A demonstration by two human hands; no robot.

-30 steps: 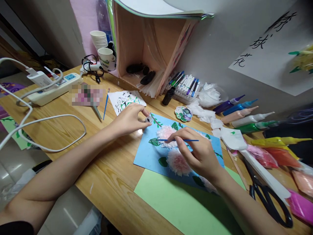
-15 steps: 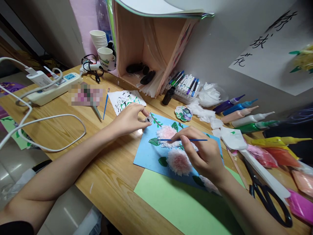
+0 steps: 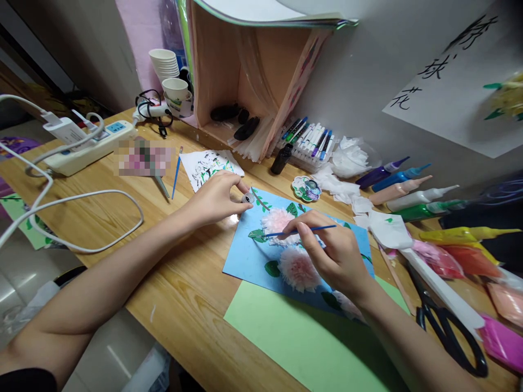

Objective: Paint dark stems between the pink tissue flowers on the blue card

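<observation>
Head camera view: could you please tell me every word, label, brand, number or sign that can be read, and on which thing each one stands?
"球": white wall sheet, black handwriting.
"花": same sheet, below it.
Same sheet, top character: strokes smudged, not surely readable.
Paper cup: print too small to read.
Charger: faint print, too small.
Pink item: blurred out, nothing readable.

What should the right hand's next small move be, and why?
Probably a short, light stroke on the green leaf beside the upper pink flower: the right hand holds the blue brush with its tip at that leaf's right end, though contact is hard to tell. The left hand holds a small pot clear of the leaf.
</observation>
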